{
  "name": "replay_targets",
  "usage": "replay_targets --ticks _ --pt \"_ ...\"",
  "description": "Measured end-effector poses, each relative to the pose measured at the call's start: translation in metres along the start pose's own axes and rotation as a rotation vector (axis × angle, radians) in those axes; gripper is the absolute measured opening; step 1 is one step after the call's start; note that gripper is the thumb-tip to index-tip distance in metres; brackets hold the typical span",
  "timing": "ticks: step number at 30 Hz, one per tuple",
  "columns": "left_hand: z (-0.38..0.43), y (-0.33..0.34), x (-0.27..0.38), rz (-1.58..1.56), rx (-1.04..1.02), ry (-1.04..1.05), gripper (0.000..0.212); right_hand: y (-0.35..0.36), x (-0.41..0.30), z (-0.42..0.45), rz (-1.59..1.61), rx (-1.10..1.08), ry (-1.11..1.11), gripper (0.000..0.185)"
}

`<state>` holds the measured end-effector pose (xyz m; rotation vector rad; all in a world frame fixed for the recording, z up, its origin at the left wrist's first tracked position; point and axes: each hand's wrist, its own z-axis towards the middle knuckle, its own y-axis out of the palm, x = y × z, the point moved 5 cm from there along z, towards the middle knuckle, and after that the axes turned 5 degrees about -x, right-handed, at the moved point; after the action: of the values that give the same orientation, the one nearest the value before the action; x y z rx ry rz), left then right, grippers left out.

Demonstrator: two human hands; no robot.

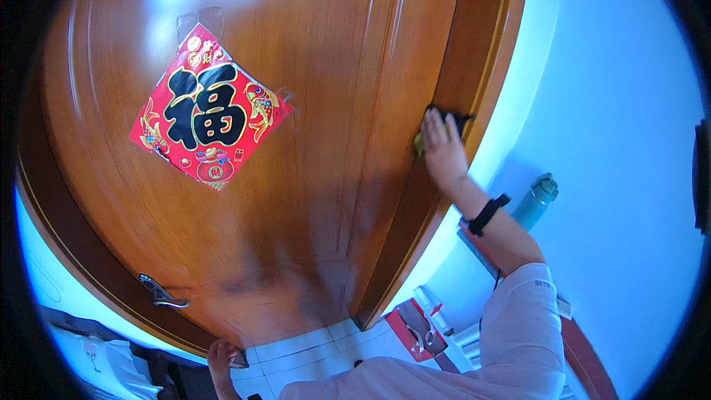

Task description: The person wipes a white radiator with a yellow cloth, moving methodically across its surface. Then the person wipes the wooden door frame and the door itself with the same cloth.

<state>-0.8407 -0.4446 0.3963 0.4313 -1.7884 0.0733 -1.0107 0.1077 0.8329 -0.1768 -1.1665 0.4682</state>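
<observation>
My right hand (446, 153) presses flat against the brown door frame (408, 244) on the right, high up beside the wooden door (328, 139). Under its fingers shows the edge of a yellow-green cloth (418, 145). A dark patch (462, 121) sticks out past the fingertips; whether it belongs to the cloth cannot be made out. Low on the left, my left hand (220, 360) is by the bottom of the other side of the frame, its fingers bent. Nothing shows in it, and its grip is too small to judge.
On the door hangs a red diamond-shaped paper decoration (208, 111) with writing and fish. A metal door handle (163, 294) sits at lower left. At right are a green bottle (536, 200) and a red box (414, 330). White fabric (108, 364) lies at lower left, above white floor tiles (300, 353).
</observation>
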Motion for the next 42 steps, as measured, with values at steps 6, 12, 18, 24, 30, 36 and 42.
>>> replay_targets --ticks 6,12,18,24,30,36,42 --pt "0.014 -0.034 -0.020 -0.028 -0.068 0.023 0.027 0.022 -0.056 -0.052 -0.001 -0.092 -0.323 0.050" --pt "0.045 -0.046 -0.053 -0.045 -0.035 -0.001 0.028 -0.017 0.095 0.029 -0.071 0.375 0.064 0.042" --pt "0.069 -0.015 -0.076 -0.163 -0.100 0.075 0.036 -0.085 0.263 0.119 -0.098 0.551 0.502 0.050" --pt "0.072 -0.002 -0.097 -0.215 -0.081 0.047 0.030 -0.098 0.288 0.125 0.168 0.810 0.583 0.048" --pt "0.070 -0.006 -0.089 -0.251 -0.129 0.061 0.025 -0.064 0.229 0.090 0.244 0.798 0.586 0.056" --pt "0.044 -0.008 -0.062 -0.004 -0.001 -0.013 0.024 -0.024 0.131 0.034 0.491 0.650 0.489 0.068" --pt "0.025 -0.036 -0.038 -0.030 -0.032 0.035 0.021 0.033 0.003 -0.035 0.728 0.461 0.426 0.070"
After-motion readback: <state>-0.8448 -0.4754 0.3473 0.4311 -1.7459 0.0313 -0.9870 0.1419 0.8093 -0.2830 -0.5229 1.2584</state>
